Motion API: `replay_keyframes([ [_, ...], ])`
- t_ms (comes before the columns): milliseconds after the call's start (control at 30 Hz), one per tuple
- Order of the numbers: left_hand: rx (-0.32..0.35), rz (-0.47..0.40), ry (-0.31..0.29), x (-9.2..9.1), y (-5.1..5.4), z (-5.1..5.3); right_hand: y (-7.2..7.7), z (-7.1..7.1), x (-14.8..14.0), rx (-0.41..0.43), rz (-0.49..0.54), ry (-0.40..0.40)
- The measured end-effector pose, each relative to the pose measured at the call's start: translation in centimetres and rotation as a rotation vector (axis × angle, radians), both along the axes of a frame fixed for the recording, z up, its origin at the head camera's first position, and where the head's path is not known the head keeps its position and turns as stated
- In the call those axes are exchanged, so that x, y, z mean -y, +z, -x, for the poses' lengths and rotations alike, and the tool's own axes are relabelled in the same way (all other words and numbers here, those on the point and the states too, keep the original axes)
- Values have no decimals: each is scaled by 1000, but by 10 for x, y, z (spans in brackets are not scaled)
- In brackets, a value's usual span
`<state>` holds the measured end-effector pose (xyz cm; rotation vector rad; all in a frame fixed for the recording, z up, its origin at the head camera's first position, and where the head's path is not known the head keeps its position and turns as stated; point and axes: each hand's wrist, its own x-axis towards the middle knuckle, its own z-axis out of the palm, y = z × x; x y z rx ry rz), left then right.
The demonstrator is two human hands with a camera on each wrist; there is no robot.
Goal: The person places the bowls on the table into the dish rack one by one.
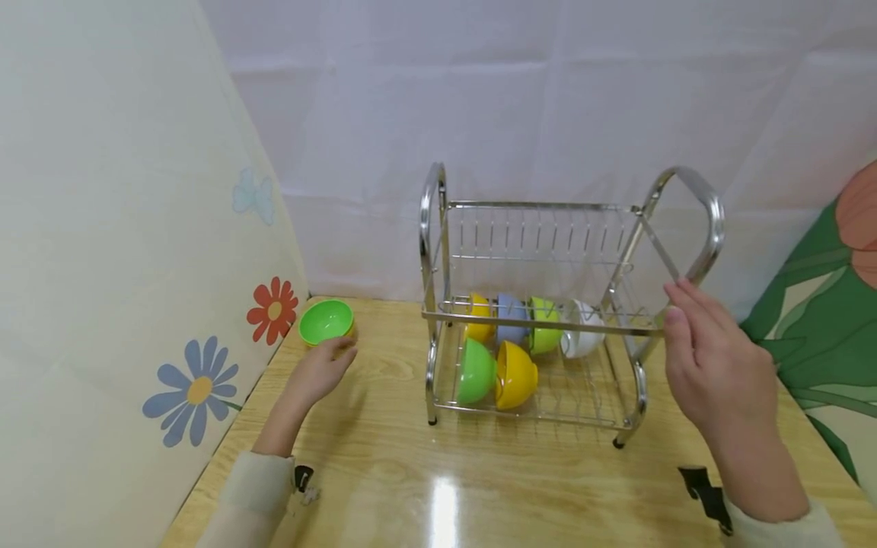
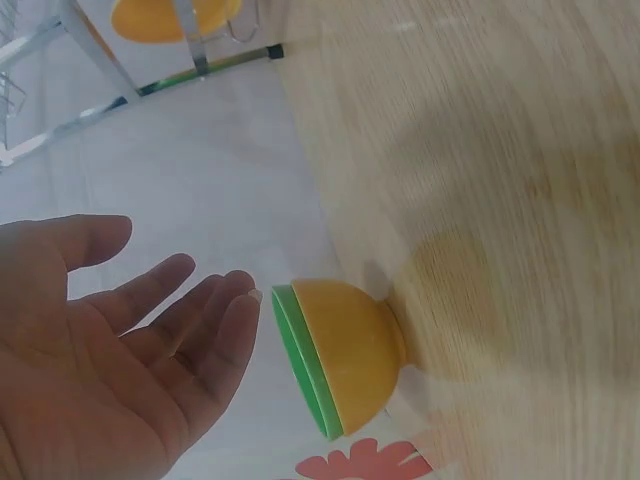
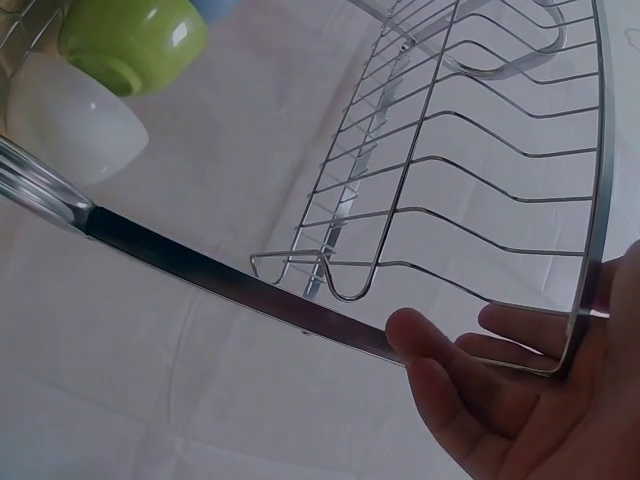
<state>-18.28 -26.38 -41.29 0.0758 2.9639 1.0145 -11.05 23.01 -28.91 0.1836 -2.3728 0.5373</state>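
At the left of the table, a green bowl (image 1: 326, 321) sits nested inside a yellow bowl (image 2: 350, 350). My left hand (image 1: 320, 373) is beside this stack, fingers loosely bent and holding nothing; in the left wrist view a small gap shows between fingertips and rim. My right hand (image 1: 719, 369) grips the right front corner of the metal dish rack's (image 3: 240, 285) upper tier, thumb on one side and fingers on the other. On the rack's lower tier, another green bowl (image 1: 477, 373) and another yellow bowl (image 1: 517, 375) stand tipped on their sides in front.
Behind them on the lower tier is a row with an orange-yellow bowl (image 1: 479, 316), a blue bowl (image 1: 511, 320), a lime bowl (image 1: 544, 327) and a white bowl (image 1: 582, 331). A white cloth wall (image 1: 384, 152) backs the wooden table (image 1: 384, 457); a flower-printed panel (image 1: 123, 190) borders it on the left.
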Motion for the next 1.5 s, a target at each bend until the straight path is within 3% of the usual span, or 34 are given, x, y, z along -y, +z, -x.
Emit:
replay_keyframes([
  [433,60,35,118,40,2,13,8,-3,2,72,-30,-36],
  [733,70,18,177,53,0,22,13,-4,1,161,-27,-72],
  [1000,63,12,228,60,1,32,11,-4,2,164,-12,-45],
  [1500,117,12,291,65,-4,53,7,-1,4,79,-22,-34],
])
